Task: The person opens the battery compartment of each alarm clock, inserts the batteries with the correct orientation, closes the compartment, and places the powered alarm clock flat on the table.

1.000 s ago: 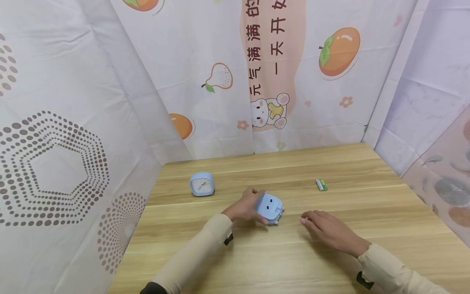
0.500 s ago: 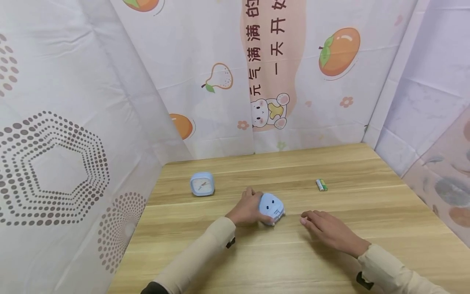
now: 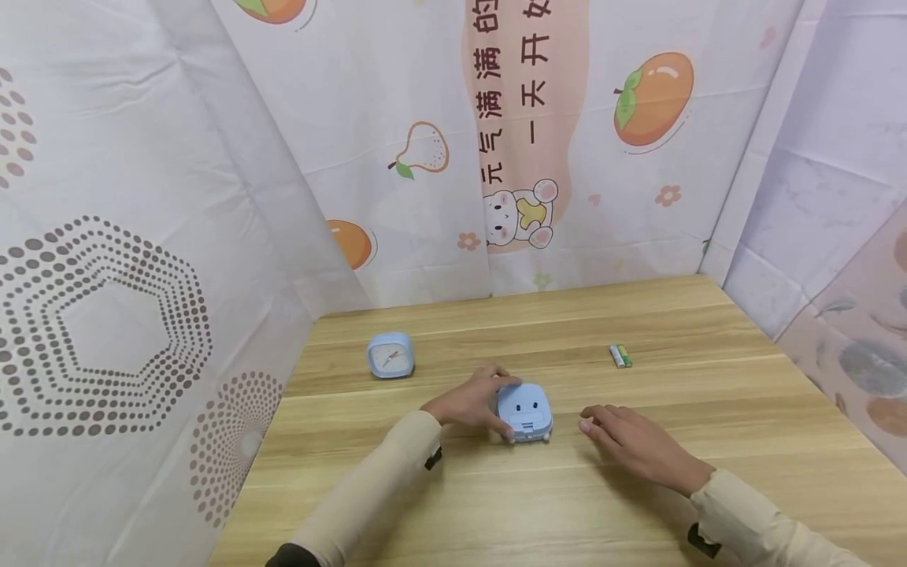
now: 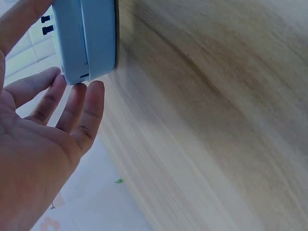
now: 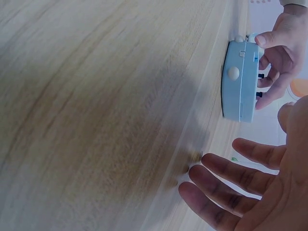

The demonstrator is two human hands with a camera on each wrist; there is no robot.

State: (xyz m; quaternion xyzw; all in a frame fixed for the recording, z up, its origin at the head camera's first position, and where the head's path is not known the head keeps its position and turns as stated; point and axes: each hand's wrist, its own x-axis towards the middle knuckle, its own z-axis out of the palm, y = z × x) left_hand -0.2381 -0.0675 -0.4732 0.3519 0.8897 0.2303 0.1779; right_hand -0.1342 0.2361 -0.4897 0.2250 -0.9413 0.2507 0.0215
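Note:
A light blue alarm clock (image 3: 524,413) lies face down on the wooden table, its back up. That back shows two black knobs and a small cover, whose side faces the person. My left hand (image 3: 473,400) grips the clock's left side, thumb near the front corner and fingers at the far edge. In the left wrist view fingertips (image 4: 96,89) meet the clock's blue side (image 4: 98,38). To the right, my right hand (image 3: 641,447) holds nothing, its fingers loosely bent low over the table. The right wrist view shows the clock (image 5: 240,82) beyond those fingers.
A second light blue clock (image 3: 390,356) stands upright at the back left, dial toward the person. Two small batteries (image 3: 620,356) lie side by side at the back right. Printed curtains (image 3: 425,260) hang behind the table (image 3: 553,504) and along both sides.
My left hand has turned the alarm clock clockwise on the table, so its cover side swings from the right toward the person. The right hand has stayed in place.

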